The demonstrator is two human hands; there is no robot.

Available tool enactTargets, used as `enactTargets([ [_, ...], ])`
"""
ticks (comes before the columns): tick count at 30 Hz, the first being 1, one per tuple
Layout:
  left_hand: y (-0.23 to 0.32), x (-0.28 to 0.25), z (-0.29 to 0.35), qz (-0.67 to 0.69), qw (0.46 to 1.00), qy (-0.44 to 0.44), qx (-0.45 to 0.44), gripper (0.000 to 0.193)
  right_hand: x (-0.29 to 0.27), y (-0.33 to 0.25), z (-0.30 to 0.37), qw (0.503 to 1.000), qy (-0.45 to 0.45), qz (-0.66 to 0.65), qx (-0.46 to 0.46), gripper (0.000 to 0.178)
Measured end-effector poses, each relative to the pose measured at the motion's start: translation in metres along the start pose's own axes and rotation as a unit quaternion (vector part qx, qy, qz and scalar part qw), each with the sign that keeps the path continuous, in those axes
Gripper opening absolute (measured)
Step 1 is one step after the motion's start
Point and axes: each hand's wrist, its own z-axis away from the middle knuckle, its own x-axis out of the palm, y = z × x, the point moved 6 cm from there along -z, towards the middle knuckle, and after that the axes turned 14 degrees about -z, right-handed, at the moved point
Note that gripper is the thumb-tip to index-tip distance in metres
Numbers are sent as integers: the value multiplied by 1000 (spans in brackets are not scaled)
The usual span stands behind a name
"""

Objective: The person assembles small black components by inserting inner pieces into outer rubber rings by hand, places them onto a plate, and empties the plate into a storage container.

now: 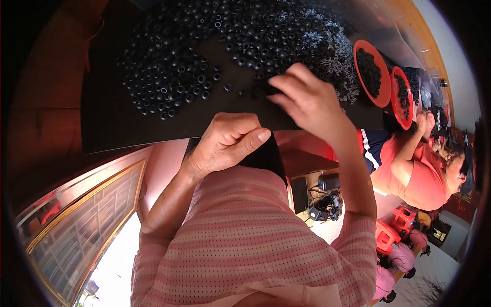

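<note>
Hundreds of small black rings [169, 71] lie loose on the dark tabletop [123, 128] in the head view, with a bare gap partly dividing them, perhaps to keep heaps apart. The right hand [309, 97], blurred, reaches beside the far heap, thumb and fingers parted; I cannot tell whether they touch a ring. The left hand [229, 140] is at the near edge, fingers curled in, thumb laid along them; any contents are hidden. Two orange bowls [382, 97] hold dark pieces, probably to contain them.
</note>
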Motion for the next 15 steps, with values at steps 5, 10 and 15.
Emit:
enactTargets([
  [5, 4, -1, -2, -3, 1000, 10, 12, 37, 26, -10, -14, 999, -22, 4, -34, 29],
  [10, 5, -1, 1, -11, 1000, 5, 6, 36, 38, -12, -25, 996, -37, 46, -67, 24],
  [15, 6, -2, 0, -13, 999, 16, 25, 34, 42, -15, -36, 996, -41, 21, -73, 22],
])
